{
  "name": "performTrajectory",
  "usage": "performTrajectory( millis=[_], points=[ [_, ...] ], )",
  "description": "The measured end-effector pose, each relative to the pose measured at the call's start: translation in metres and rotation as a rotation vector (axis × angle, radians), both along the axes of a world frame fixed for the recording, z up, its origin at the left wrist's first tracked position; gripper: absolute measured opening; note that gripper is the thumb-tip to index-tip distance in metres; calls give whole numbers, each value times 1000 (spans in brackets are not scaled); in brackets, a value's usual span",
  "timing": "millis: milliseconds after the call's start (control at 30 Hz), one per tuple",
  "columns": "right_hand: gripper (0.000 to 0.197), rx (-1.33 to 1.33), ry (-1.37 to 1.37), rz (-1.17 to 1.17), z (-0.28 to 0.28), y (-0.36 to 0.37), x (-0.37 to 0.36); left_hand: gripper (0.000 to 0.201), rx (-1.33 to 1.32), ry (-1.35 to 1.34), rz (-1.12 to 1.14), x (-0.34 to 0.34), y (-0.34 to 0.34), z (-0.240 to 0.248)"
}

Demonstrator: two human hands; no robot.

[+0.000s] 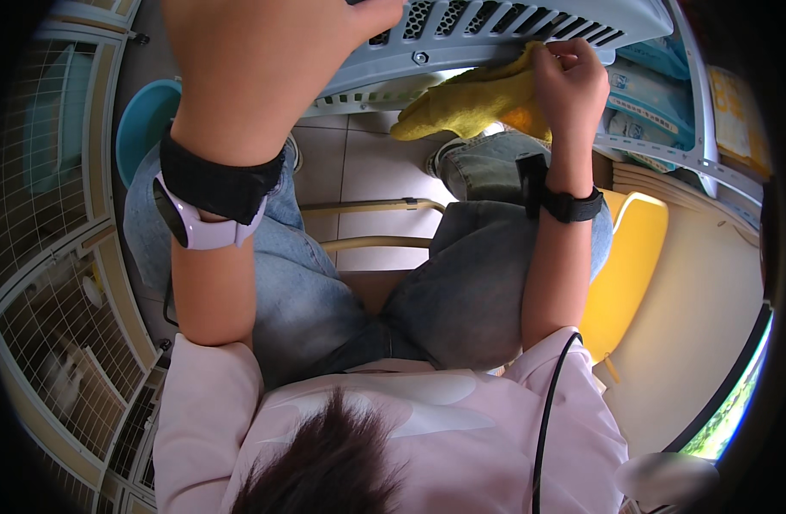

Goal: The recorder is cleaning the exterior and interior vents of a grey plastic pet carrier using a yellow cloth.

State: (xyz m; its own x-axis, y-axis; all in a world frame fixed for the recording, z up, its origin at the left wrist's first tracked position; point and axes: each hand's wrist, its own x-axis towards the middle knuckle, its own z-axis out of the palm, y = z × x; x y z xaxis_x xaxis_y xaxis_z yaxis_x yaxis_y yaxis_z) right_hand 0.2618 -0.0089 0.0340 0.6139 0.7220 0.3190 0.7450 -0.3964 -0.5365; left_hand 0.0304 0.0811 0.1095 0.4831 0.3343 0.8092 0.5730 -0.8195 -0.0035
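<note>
Best to gather the loose end of the cloth, pinched beside the crate in the fingers of the right hand, steadying the left hand, with fingers cropped, impossible to judge wide or narrow.

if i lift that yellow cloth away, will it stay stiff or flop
The yellow cloth would probably flop, since it bunches and creases beside the right hand gripping it. Its matte, textured-looking surface suggests it likely won't slip easily.

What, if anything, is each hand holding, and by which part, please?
The right hand holds a yellow cloth by its upper edge; for the left hand, it cannot be told.
</note>
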Motion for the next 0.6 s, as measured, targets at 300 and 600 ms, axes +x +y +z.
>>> performTrajectory(
  millis=[300, 600],
  points=[
    [24, 9, -9, -40, -1, 0, 8, 54, 8, -6, 4, -2, 0, -1],
    [24, -19, 2, -64, -2, -1, 13, 54, 13, 19, 6, -3, 0, 1]
  ],
)
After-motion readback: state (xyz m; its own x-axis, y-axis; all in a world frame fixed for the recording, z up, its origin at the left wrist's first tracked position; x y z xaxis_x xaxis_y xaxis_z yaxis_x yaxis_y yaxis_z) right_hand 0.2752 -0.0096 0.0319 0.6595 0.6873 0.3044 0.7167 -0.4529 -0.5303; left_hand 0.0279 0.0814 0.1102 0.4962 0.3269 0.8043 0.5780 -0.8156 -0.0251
